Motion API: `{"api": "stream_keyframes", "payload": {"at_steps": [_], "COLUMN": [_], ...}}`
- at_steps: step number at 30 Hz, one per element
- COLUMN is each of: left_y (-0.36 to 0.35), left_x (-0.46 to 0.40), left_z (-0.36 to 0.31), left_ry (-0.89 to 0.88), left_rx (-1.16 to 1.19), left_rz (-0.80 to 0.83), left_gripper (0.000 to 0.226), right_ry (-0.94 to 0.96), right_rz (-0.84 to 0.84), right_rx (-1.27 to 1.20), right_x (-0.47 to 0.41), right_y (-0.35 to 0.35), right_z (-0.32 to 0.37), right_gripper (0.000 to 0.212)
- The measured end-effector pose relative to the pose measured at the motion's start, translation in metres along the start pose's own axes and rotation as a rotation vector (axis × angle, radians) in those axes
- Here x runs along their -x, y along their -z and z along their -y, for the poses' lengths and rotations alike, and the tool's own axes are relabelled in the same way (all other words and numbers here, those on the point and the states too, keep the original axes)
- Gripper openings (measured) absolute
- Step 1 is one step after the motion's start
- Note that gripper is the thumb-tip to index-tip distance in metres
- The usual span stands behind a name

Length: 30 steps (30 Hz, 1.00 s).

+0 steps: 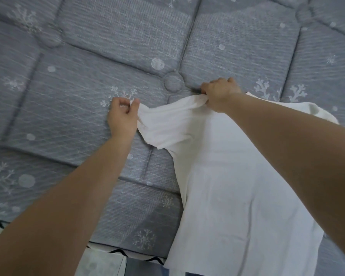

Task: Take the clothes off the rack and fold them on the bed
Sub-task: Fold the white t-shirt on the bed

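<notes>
A white T-shirt (223, 186) lies spread on the grey quilted mattress (88, 66), its hem hanging over the near edge. My left hand (122, 116) pinches the end of the shirt's left sleeve and holds it out to the left. My right hand (220, 93) grips the cloth at the shoulder, near the collar, with fingers curled round a bunched fold. The sleeve stretches between the two hands. My right forearm covers part of the shirt's right side. The clothes rack is out of view.
The mattress has a snowflake and dot pattern and deep stitched seams. Its near edge (127, 253) runs along the bottom of the view, with a white and black trim below it.
</notes>
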State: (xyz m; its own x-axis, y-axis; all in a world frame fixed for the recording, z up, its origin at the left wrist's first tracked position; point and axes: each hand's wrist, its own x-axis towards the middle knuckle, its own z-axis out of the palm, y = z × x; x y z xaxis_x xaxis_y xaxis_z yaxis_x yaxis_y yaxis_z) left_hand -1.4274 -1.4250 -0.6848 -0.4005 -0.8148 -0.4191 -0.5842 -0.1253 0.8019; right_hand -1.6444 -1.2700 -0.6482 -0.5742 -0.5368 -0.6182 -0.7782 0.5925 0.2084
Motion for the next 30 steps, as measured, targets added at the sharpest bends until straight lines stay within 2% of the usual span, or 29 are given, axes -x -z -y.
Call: {"api": "stream_keyframes", "payload": {"at_steps": [1,3,5,8,10,12,13,15,17,19,21,23,25,27,30], "left_y": [0.0,0.002,0.004,0.008,0.009,0.01,0.01,0.011,0.011,0.012,0.013,0.017,0.021,0.023,0.024], "left_x": [-0.001,0.0,0.002,0.004,0.003,0.001,-0.001,-0.006,-0.01,-0.012,-0.016,-0.024,-0.035,-0.04,-0.038], "left_z": [-0.001,-0.002,-0.002,-0.006,-0.008,-0.009,-0.009,-0.009,-0.011,-0.014,-0.015,-0.018,-0.023,-0.025,-0.026], "left_ry": [0.088,0.1,0.015,-0.022,-0.032,-0.056,-0.083,-0.136,-0.165,-0.231,-0.317,-0.379,-0.315,-0.191,-0.158], "left_rx": [0.024,-0.128,-0.29,-0.281,-0.298,-0.388,-0.453,-0.52,-0.419,-0.465,-0.595,-0.577,-0.529,-0.491,-0.506], "left_rz": [0.034,0.133,0.172,0.057,0.044,0.055,0.054,0.069,0.135,0.267,0.318,0.259,0.237,0.247,0.237], "left_gripper": [0.043,0.055,0.045,0.024,0.023,0.03,0.035,0.037,0.029,0.039,0.032,0.02,0.02,0.032,0.046], "right_ry": [-0.028,-0.104,-0.147,-0.122,-0.095,-0.045,-0.013,0.036,0.032,0.017,-0.003,-0.04,-0.044,-0.039,-0.048], "right_rz": [-0.043,-0.135,-0.238,-0.42,-0.405,-0.325,-0.298,-0.297,-0.362,-0.401,-0.366,-0.395,-0.419,-0.403,-0.321], "right_rx": [0.027,-0.008,-0.18,-0.501,-0.725,-0.881,-0.895,-0.774,-0.615,-0.626,-0.772,-1.009,-1.149,-1.173,-1.227], "right_x": [-0.003,-0.005,0.0,0.025,0.05,0.073,0.082,0.095,0.098,0.095,0.092,0.091,0.094,0.097,0.098], "right_y": [0.0,0.0,0.0,-0.003,-0.012,-0.023,-0.031,-0.046,-0.058,-0.066,-0.065,-0.064,-0.06,-0.06,-0.059], "right_z": [0.0,0.001,0.004,0.03,0.063,0.1,0.116,0.143,0.157,0.161,0.163,0.165,0.167,0.168,0.169], "right_gripper": [0.032,0.034,0.035,0.026,0.031,0.047,0.055,0.068,0.061,0.043,0.032,0.029,0.023,0.021,0.025]}}
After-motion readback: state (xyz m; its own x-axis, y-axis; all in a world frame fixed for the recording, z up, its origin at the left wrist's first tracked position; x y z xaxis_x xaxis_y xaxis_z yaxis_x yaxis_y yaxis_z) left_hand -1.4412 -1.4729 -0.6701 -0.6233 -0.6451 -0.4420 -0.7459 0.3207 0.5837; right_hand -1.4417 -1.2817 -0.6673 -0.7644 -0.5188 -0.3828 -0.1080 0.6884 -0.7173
